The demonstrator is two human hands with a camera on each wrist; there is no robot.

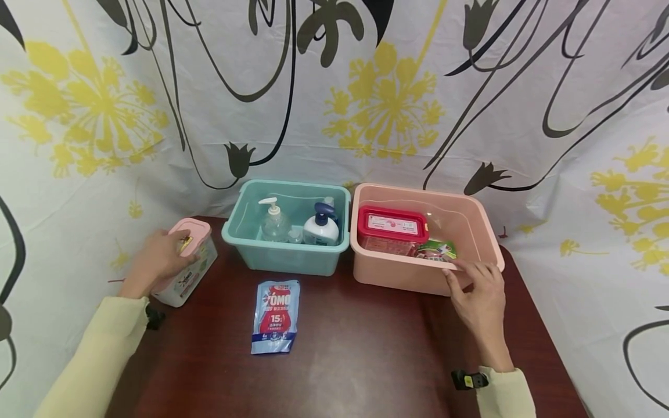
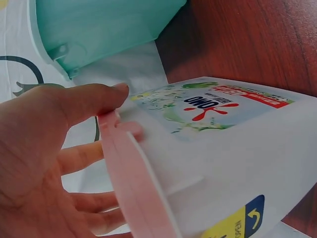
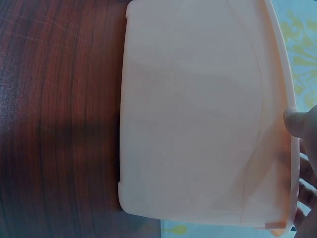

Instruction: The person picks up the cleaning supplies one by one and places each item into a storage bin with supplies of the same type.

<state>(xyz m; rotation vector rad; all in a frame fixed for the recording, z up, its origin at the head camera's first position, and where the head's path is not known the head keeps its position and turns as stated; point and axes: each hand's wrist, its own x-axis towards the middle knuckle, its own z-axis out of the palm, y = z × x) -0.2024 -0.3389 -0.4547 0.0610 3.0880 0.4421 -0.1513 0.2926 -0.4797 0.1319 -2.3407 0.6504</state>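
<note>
At the left, my left hand (image 1: 163, 255) grips the pink lid of a white OMO detergent box (image 1: 194, 277), which stands on the table. In the left wrist view the thumb (image 2: 106, 96) lies at one edge of the lid (image 2: 133, 183), with the other fingers across it. My right hand (image 1: 482, 293) holds the front rim of a peach bin (image 1: 402, 278) near its right corner. The right wrist view has the thumb (image 3: 295, 123) outside that rim and the fingers over the inner side. Inside the bin are a red-lidded container (image 1: 393, 225) and a green packet (image 1: 444, 249).
A teal bin (image 1: 290, 261) stands left of the peach one, holding a clear pump bottle (image 1: 274, 225) and a white bottle with a navy pump (image 1: 320, 231). A blue OMO pouch (image 1: 275, 318) lies flat in front. Behind hangs a patterned cloth (image 1: 324, 116).
</note>
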